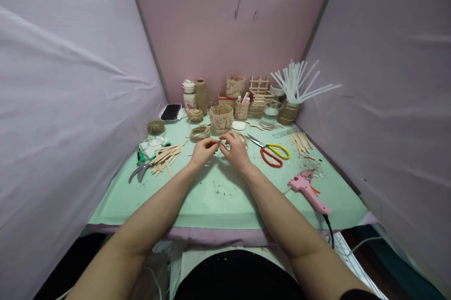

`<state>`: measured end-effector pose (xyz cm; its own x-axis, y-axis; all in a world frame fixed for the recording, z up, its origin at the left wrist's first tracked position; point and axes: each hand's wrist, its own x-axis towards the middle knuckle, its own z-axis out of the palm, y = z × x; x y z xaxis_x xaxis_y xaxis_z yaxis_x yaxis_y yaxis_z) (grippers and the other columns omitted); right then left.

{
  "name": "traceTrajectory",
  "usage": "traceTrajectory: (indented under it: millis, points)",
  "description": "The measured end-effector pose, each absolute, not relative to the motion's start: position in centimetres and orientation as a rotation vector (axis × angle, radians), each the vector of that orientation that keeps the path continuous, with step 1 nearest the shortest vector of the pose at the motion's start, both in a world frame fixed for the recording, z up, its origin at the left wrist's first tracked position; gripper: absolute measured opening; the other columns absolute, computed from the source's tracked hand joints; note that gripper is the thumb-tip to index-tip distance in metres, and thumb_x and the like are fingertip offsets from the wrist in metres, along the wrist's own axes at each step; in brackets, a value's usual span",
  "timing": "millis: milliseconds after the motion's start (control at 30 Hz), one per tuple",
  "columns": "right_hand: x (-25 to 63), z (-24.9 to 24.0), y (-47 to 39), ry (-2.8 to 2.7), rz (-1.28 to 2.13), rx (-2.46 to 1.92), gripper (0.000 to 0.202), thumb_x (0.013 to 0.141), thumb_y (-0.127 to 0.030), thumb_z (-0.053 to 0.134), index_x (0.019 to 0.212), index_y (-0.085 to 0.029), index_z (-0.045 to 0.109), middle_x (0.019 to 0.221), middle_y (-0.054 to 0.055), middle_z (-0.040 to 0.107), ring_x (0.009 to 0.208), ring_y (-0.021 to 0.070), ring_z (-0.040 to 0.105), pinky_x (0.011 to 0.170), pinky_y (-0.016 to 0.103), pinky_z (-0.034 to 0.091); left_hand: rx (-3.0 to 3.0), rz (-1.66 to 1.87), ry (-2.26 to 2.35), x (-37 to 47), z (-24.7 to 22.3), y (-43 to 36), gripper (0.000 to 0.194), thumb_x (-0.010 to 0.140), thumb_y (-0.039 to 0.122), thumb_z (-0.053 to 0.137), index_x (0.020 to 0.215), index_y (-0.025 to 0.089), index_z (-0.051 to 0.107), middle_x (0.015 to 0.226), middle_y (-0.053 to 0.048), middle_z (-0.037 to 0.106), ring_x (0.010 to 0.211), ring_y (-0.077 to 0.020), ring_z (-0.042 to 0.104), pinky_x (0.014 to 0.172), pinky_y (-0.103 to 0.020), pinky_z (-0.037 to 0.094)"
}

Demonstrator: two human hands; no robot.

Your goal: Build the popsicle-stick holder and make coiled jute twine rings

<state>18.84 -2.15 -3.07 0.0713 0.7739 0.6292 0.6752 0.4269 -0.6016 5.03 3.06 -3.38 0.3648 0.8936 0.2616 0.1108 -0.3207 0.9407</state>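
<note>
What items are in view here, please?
Glue gun: one, pink, right
Scissors: one, red-and-yellow, right
Pruning shears: one, green handles, left
Craft sticks: many, pale, left and right
Twine balls: two, brown, back left
Twine coils: two, tan, centre
Twine spool: one, tan, back
Bottle: one, white, back left
Phone: one, black, back left
Decorated containers: several, tan, back centre
Stick rack: one, tan, back
Cup: one, clear, back right
Glue sticks: many, whitish, in brown jar
Ruler: one, clear, right
Disc: one, white, back centre
Tablecloth: one, mint-green, underneath
Cloth walls: three, pinkish, around
Left hand: one, bare, centre
Right hand: one, bare, centre
</note>
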Motion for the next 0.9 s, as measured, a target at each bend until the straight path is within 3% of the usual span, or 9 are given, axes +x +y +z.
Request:
traceTrajectory:
  millis: [167, 400, 667, 900]
  points:
    - [19.0, -3.2, -2.0, -1.683, 0.046, -1.346, 0.013, 0.087, -0.022, 0.048, 0.081, -0.02, 0.059, 0.086, 0.007, 0.057, 0.086, 0.0206, 0.053, 0.078, 0.032, 0.041, 1.722, 1.025, 0.907, 5.1, -3.5, 3.1, 0.02, 0.072, 0.033, 0.061, 0.078, 0.015, 0.068, 0.058, 0.001, 0.058, 0.053, -0.0105, 0.049, 0.054, -0.024, 0.04]
    - [18.8, -3.8, -1.5, -1.549, 0.168, -1.395, 0.01, 0.083, -0.023, 0.047, 0.076, -0.02, 0.054, 0.082, 0.005, 0.057, 0.08, 0.0188, 0.052, 0.074, 0.031, 0.041, 1.667, 1.01, 0.887, 5.2, -3.6, 3.5, 0.018, 0.068, 0.029, 0.065, 0.079, 0.015, 0.07, 0.079, -0.005, 0.07, 0.075, -0.0169, 0.061, 0.075, -0.03, 0.048]
    - [19.0, -3.6, -1.0, -1.131, 0.801, -1.287, 0.017, 0.073, -0.035, 0.054, 0.068, -0.019, 0.056, 0.062, -0.002, 0.053, 0.058, 0.0115, 0.046, 0.053, 0.023, 0.038, 1.639, 0.985, 0.866, 5.1, -3.7, 4.0, 0.023, 0.069, 0.028, 0.067, 0.087, 0.016, 0.073, 0.081, -0.006, 0.072, 0.074, -0.0169, 0.062, 0.072, -0.03, 0.049]
    - [18.9, -3.7, -0.9, -0.911, 1.064, -1.253, 0.023, 0.067, -0.041, 0.06, 0.071, -0.018, 0.058, 0.062, -0.003, 0.049, 0.056, 0.0091, 0.044, 0.047, 0.018, 0.034, 1.733, 1.01, 0.911, 5.2, -3.6, 3.6, 0.022, 0.069, 0.027, 0.063, 0.086, 0.016, 0.073, 0.073, -0.003, 0.07, 0.072, -0.0164, 0.06, 0.069, -0.028, 0.047]
